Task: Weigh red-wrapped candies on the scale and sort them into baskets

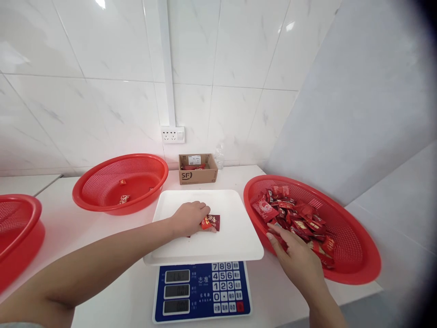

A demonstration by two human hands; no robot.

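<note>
Over the white scale tray, my left hand is closed around small red wrapped packets. A dark red one with gold characters sticks out past the fingers, and the rest is mostly hidden by the hand. My right hand is at the near left rim of the right red basket, which holds a heap of red wrapped packets. Its thumb and fingers are drawn together with red between them; whether that is a packet or the basket's edge I cannot make out.
Below the tray is the scale's blue keypad panel. A red basket with a few small packets stands at back left, another red basket at far left. A cardboard box and a clear plastic bottle stand by the tiled wall.
</note>
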